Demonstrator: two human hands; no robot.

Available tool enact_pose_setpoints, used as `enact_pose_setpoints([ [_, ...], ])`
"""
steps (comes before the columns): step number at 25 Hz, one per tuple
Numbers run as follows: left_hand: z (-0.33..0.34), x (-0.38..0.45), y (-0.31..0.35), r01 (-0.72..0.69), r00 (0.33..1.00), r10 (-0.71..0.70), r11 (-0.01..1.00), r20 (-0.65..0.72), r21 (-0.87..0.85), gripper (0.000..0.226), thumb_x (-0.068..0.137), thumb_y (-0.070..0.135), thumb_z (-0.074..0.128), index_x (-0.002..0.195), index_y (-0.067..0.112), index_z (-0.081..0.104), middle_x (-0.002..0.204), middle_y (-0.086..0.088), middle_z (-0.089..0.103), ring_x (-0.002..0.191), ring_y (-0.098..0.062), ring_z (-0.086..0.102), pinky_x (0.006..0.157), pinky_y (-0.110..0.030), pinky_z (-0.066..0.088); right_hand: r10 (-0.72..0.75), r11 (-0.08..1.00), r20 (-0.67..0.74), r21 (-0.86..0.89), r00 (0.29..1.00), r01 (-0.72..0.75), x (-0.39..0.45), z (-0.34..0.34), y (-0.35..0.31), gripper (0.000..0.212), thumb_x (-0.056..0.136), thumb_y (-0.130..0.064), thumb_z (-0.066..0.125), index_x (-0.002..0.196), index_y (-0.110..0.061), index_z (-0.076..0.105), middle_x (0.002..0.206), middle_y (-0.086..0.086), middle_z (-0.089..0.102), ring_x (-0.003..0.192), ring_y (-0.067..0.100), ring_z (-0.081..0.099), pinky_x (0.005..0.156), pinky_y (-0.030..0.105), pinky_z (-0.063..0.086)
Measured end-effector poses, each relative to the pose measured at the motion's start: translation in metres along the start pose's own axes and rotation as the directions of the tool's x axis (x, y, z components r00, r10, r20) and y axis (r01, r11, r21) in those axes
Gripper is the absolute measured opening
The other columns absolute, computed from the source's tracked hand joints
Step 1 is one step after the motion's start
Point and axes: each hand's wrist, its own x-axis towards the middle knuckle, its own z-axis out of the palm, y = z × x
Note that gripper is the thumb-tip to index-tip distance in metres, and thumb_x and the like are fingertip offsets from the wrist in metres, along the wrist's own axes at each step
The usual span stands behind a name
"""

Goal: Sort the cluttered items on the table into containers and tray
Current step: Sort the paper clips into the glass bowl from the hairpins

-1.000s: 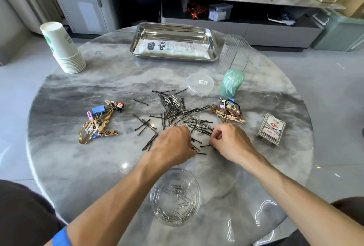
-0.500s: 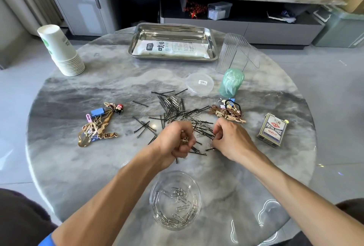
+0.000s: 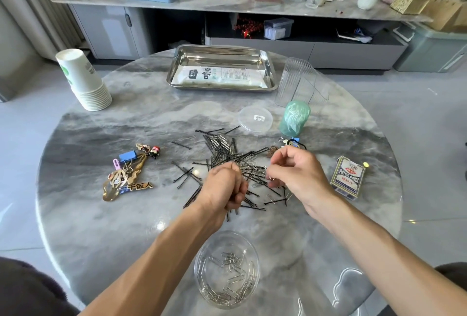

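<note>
A heap of black hairpins and silver paper clips (image 3: 228, 151) lies mid-table. My left hand (image 3: 225, 186) is a closed fist over its near edge; paper clips seem to be held inside, mostly hidden. My right hand (image 3: 293, 171) hovers beside it, fingers curled, pinching a paper clip at the fingertips. A clear round container (image 3: 226, 269) with several paper clips stands near the front edge, below my hands. Its clear lid (image 3: 255, 118) lies beyond the heap. A steel tray (image 3: 222, 55) with a white packet stands at the back.
A stack of paper cups (image 3: 84, 80) lies at back left. Fridge magnets and small clips (image 3: 129, 174) lie at left. A pack of playing cards (image 3: 348, 179) is at right, a green roll (image 3: 294, 118) and a clear ribbed holder (image 3: 297, 80) behind it, keyrings (image 3: 290, 142) near my right hand.
Both hands lifted off the heap with fingers curled closed; the left turned into a fist and drew slightly back, the right rose a little with a clip.
</note>
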Motion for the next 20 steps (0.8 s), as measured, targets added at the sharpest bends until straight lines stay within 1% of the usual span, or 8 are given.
enact_pose_setpoints([
  [4, 0.007, -0.005, 0.004, 0.014, 1.000, -0.013, 0.998, 0.018, -0.063, 0.035, 0.062, -0.011, 0.025, 0.067, 0.017, 0.046, 0.054, -0.007, 0.046, 0.042, -0.016, 0.036, 0.039, -0.016, 0.020, -0.012, 0.978, 0.109, 0.207, 0.994, -0.011, -0.016, 0.010, -0.018, 0.027, 0.076, 0.016, 0.066, 0.074, -0.009, 0.058, 0.069, 0.009, 0.058, 0.060, 0.017, 0.060, 0.059, 0.030, 0.056],
  [7, 0.010, -0.008, 0.009, 0.138, 0.983, -0.098, 0.952, 0.156, -0.273, 0.024, 0.072, -0.001, 0.030, 0.081, 0.008, 0.051, 0.060, -0.007, 0.050, 0.048, -0.016, 0.041, 0.039, -0.020, 0.029, -0.039, 0.982, 0.131, 0.190, 0.991, 0.013, -0.023, 0.018, -0.024, 0.022, 0.080, 0.010, 0.071, 0.077, -0.009, 0.060, 0.074, 0.014, 0.064, 0.064, 0.020, 0.064, 0.065, 0.034, 0.059],
  [10, 0.008, -0.009, 0.011, 0.195, 0.976, -0.134, 0.890, 0.174, -0.411, 0.021, 0.084, 0.014, 0.035, 0.077, 0.008, 0.053, 0.062, -0.006, 0.050, 0.050, -0.016, 0.044, 0.040, -0.020, 0.031, -0.076, 0.990, 0.128, 0.130, 0.989, 0.059, -0.023, 0.017, -0.024, 0.015, 0.082, 0.006, 0.071, 0.080, -0.007, 0.064, 0.077, 0.017, 0.071, 0.068, 0.021, 0.068, 0.069, 0.034, 0.059],
  [12, 0.007, -0.009, 0.012, 0.194, 0.979, -0.144, 0.877, 0.146, -0.439, 0.025, 0.087, 0.016, 0.036, 0.072, 0.009, 0.054, 0.061, -0.005, 0.050, 0.049, -0.014, 0.043, 0.038, -0.019, 0.029, -0.128, 0.992, 0.093, -0.001, 0.987, 0.129, -0.016, 0.003, -0.023, 0.016, 0.082, 0.003, 0.073, 0.078, -0.011, 0.065, 0.074, 0.012, 0.073, 0.065, 0.015, 0.067, 0.062, 0.026, 0.058],
  [13, 0.007, -0.009, 0.013, 0.188, 0.981, -0.145, 0.878, 0.131, -0.441, 0.025, 0.089, 0.015, 0.037, 0.071, 0.009, 0.054, 0.061, -0.005, 0.049, 0.048, -0.014, 0.042, 0.038, -0.019, 0.028, -0.166, 0.972, 0.089, -0.153, 0.982, 0.178, -0.011, -0.007, -0.021, 0.017, 0.081, 0.002, 0.073, 0.076, -0.013, 0.066, 0.071, 0.007, 0.072, 0.062, 0.011, 0.065, 0.059, 0.024, 0.055],
  [16, 0.006, -0.008, 0.014, 0.148, 0.989, -0.133, 0.886, 0.066, -0.439, 0.025, 0.087, 0.006, 0.034, 0.082, 0.005, 0.058, 0.060, -0.004, 0.046, 0.047, -0.013, 0.040, 0.037, -0.019, 0.026, -0.166, 0.735, 0.194, -0.629, 0.967, 0.253, -0.003, -0.027, -0.004, 0.016, 0.076, -0.005, 0.075, 0.073, -0.019, 0.066, 0.064, -0.007, 0.066, 0.056, 0.001, 0.058, 0.057, 0.015, 0.044],
  [18, 0.006, -0.009, 0.012, 0.125, 0.992, -0.122, 0.891, 0.035, -0.436, 0.034, 0.079, -0.005, 0.027, 0.091, 0.002, 0.059, 0.059, -0.004, 0.045, 0.046, -0.013, 0.040, 0.038, -0.019, 0.026, -0.113, 0.577, 0.277, -0.764, 0.954, 0.290, -0.007, -0.027, 0.015, 0.020, 0.074, -0.008, 0.072, 0.071, -0.025, 0.063, 0.066, -0.011, 0.062, 0.065, 0.007, 0.059, 0.058, 0.016, 0.042],
  [20, 0.006, -0.009, 0.012, 0.122, 0.993, -0.114, 0.898, 0.042, -0.424, 0.039, 0.071, -0.008, 0.025, 0.089, 0.002, 0.058, 0.059, -0.004, 0.045, 0.046, -0.013, 0.040, 0.039, -0.019, 0.026, -0.102, 0.511, 0.300, -0.802, 0.949, 0.308, -0.009, -0.022, 0.030, 0.019, 0.075, -0.011, 0.069, 0.072, -0.028, 0.062, 0.073, -0.010, 0.063, 0.075, 0.014, 0.061, 0.065, 0.026, 0.045],
])
